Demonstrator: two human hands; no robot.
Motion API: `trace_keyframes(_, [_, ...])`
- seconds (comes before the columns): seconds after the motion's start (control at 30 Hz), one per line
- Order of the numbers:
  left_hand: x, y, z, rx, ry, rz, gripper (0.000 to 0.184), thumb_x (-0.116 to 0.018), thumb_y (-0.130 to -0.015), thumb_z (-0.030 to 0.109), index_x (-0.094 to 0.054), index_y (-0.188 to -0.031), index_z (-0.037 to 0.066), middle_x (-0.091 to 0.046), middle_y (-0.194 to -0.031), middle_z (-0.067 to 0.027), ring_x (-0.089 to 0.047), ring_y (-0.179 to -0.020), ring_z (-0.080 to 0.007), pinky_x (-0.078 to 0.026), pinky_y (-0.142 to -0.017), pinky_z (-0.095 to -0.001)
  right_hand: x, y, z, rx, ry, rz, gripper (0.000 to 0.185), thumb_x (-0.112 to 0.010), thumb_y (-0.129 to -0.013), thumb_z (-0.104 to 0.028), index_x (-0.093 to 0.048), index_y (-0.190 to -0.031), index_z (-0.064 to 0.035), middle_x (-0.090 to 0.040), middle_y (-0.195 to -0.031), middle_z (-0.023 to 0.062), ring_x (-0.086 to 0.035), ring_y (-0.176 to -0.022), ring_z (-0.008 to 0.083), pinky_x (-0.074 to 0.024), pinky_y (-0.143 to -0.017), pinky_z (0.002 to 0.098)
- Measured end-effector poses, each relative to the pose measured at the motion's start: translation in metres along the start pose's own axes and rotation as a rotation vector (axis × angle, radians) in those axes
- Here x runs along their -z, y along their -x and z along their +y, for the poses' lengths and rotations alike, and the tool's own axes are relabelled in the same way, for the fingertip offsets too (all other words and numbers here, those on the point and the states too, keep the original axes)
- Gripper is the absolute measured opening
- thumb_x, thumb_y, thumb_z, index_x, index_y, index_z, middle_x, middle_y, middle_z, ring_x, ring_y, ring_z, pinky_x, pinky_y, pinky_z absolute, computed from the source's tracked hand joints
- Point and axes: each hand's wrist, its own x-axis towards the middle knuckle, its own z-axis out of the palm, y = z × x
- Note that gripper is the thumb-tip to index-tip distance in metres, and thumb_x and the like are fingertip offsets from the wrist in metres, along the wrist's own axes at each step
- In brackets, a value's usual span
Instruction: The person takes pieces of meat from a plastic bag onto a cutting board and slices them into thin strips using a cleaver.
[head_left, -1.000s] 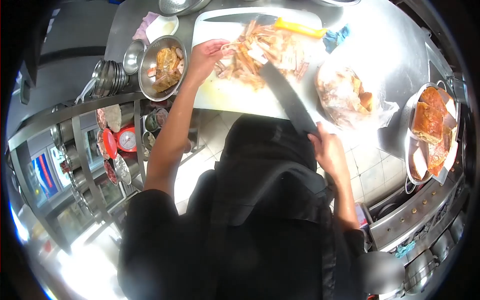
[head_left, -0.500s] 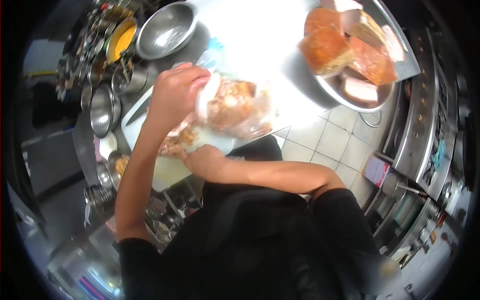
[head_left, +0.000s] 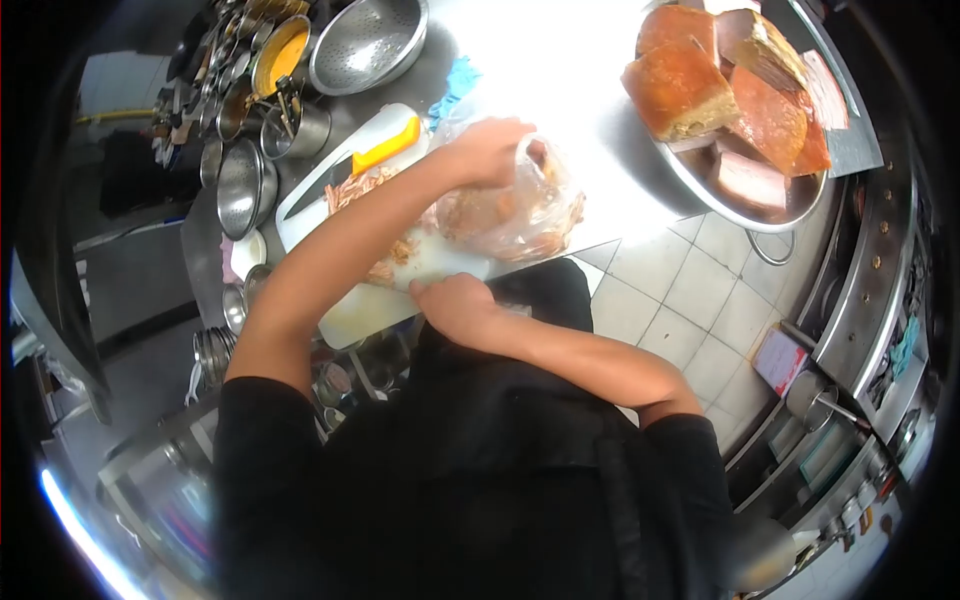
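My left hand (head_left: 488, 152) is closed at the gathered mouth of a clear plastic bag (head_left: 520, 215), which holds chopped meat and rests over the right end of the white cutting board (head_left: 440, 262). My right hand (head_left: 458, 306) is at the board's near edge, below a small pile of chopped meat (head_left: 398, 255). Its fingers are curled, and what they hold, if anything, is hidden. A knife with a yellow handle (head_left: 386, 146) lies on the board's far side beside pale meat strips (head_left: 352, 187), partly behind my left forearm.
Large roasted pork slabs (head_left: 683, 92) fill a metal bowl (head_left: 738, 213) at the right. A perforated metal colander (head_left: 368, 45), a pot of orange liquid (head_left: 282, 55) and another steel bowl (head_left: 246, 188) stand at the left. A blue glove-like item (head_left: 456, 88) lies beyond the board.
My left hand has moved right across the board, uncovering the yellow knife handle. My right hand has drawn back slightly from the chopped meat. The whole view has shifted.
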Motion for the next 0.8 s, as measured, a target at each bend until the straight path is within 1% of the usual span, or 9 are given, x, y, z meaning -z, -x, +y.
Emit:
trace_keyframes(0.03, [-0.001, -0.005, -0.004, -0.044, -0.109, -0.124, 0.033, -0.066, -0.066, 0.003, -0.064, -0.099, 0.008, -0.061, -0.098, -0.0123, -0.057, -0.097, -0.0335, -0.047, -0.083, -0.0402, 0.001, 0.000, 0.000, 0.011, 0.000, -0.009, 0.029, -0.058, -0.080, -0.009, -0.053, -0.107, -0.0027, -0.068, -0.077, 0.0126, -0.069, -0.073, 0.0282, -0.0534, -0.060, 0.0375])
trace_keyframes(0.27, [0.009, -0.007, -0.012, -0.042, -0.275, -0.184, 0.029, -0.063, -0.063, -0.002, -0.066, -0.090, 0.009, -0.062, -0.096, -0.0100, -0.059, -0.092, -0.0322, -0.048, -0.080, -0.0413, 0.002, -0.002, -0.002, 0.064, 0.116, -0.046, 0.028, -0.057, -0.080, -0.006, -0.051, -0.107, -0.0010, -0.068, -0.075, 0.0132, -0.068, -0.069, 0.0304, -0.0534, -0.059, 0.0386])
trace_keyframes(0.43, [0.015, 0.006, -0.023, -0.103, -0.142, -0.051, 0.020, -0.064, -0.065, -0.003, -0.063, -0.083, 0.007, -0.063, -0.090, -0.0105, -0.060, -0.091, -0.0303, -0.048, -0.079, -0.0390, 0.003, -0.007, -0.003, 0.044, 0.128, -0.043, 0.032, -0.058, -0.079, -0.006, -0.050, -0.109, -0.0002, -0.067, -0.073, 0.0131, -0.068, -0.067, 0.0309, -0.0527, -0.057, 0.0391])
trace_keyframes(0.53, [0.027, 0.025, -0.025, -0.100, 0.035, 0.121, 0.022, -0.064, -0.068, -0.005, -0.064, -0.087, 0.006, -0.063, -0.088, -0.0102, -0.061, -0.086, -0.0289, -0.049, -0.075, -0.0361, 0.012, -0.006, -0.005, 0.022, 0.137, -0.126, 0.040, -0.061, -0.076, -0.005, -0.048, -0.113, 0.0003, -0.067, -0.074, 0.0149, -0.067, -0.071, 0.0337, -0.0525, -0.061, 0.0410])
trace_keyframes(0.6, [0.045, 0.049, -0.025, -0.106, 0.160, 0.422, 0.023, -0.062, -0.072, -0.006, -0.065, -0.092, 0.005, -0.064, -0.092, -0.0087, -0.061, -0.082, -0.0264, -0.049, -0.072, -0.0332, 0.010, -0.010, 0.002, 0.033, 0.098, -0.122, 0.043, -0.062, -0.074, -0.005, -0.048, -0.114, -0.0002, -0.066, -0.075, 0.0159, -0.066, -0.074, 0.0351, -0.0523, -0.063, 0.0422])
trace_keyframes(0.67, [0.058, 0.084, -0.020, -0.014, 0.296, 0.544, 0.022, -0.063, -0.075, -0.001, -0.064, -0.096, 0.002, -0.066, -0.087, -0.0100, -0.062, -0.080, -0.0222, -0.049, -0.070, -0.0326, 0.012, -0.016, 0.006, 0.077, 0.068, -0.125, 0.045, -0.063, -0.073, -0.004, -0.047, -0.116, -0.0006, -0.066, -0.076, 0.0169, -0.066, -0.077, 0.0365, -0.0522, -0.066, 0.0434])
trace_keyframes(0.73, [0.053, 0.127, -0.028, 0.110, 0.955, 0.767, 0.032, -0.063, -0.076, -0.001, -0.060, -0.108, 0.001, -0.065, -0.093, -0.0093, -0.060, -0.088, -0.0170, -0.048, -0.077, -0.0311, 0.015, -0.024, 0.003, -0.003, 0.083, -0.169, 0.045, -0.062, -0.072, -0.003, -0.048, -0.115, -0.0023, -0.066, -0.080, 0.0190, -0.064, -0.082, 0.0382, -0.0512, -0.070, 0.0464])
trace_keyframes(0.77, [0.045, 0.154, -0.028, 0.136, 0.943, 0.811, 0.032, -0.063, -0.076, -0.001, -0.060, -0.108, 0.001, -0.065, -0.093, -0.0093, -0.060, -0.088, -0.0170, -0.048, -0.077, -0.0311, 0.016, -0.027, 0.003, 0.039, 0.099, -0.190, 0.045, -0.062, -0.072, -0.003, -0.048, -0.115, -0.0023, -0.066, -0.080, 0.0190, -0.064, -0.082, 0.0382, -0.0512, -0.070, 0.0464])
trace_keyframes(0.8, [0.033, 0.184, -0.027, 0.134, 1.180, 0.932, 0.041, -0.061, -0.077, -0.005, -0.054, -0.117, 0.002, -0.063, -0.102, -0.0121, -0.059, -0.096, -0.0186, -0.048, -0.082, -0.0327, 0.015, -0.030, 0.003, 0.022, 0.088, -0.171, 0.043, -0.061, -0.073, -0.004, -0.049, -0.114, -0.0024, -0.066, -0.080, 0.0205, -0.064, -0.082, 0.0387, -0.0506, -0.071, 0.0480])
